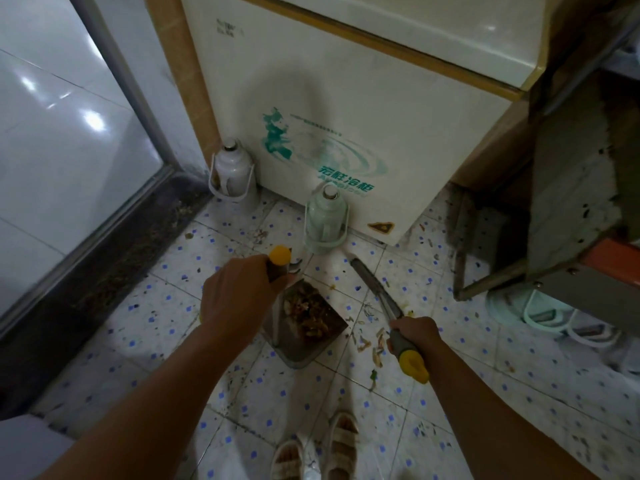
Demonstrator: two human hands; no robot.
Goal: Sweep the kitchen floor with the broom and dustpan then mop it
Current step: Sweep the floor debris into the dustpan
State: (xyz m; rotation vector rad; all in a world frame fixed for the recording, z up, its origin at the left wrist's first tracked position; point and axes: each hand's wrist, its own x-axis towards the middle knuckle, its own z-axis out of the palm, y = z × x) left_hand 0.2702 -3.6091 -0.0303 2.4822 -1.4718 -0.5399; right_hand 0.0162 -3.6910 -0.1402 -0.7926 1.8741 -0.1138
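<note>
Both hands are gripping tools: the left hand (239, 292) is holding the dustpan (304, 323) handle, pan lying between the arms, while the right hand (412, 332) is clasping the broom (375, 289) shaft, running forward-left toward the pan's far side, scraps (375, 344) lying just right.

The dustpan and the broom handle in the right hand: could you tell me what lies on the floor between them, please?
In the head view, tiled floor strewn with food scraps lies between the dustpan and the broom handle.

white chest freezer (346, 109) with teal logo against wall. white thermos (231, 171) at its left corner, pale green thermos (325, 220) in front. beige sandals (343, 445) bottom centre.
</note>
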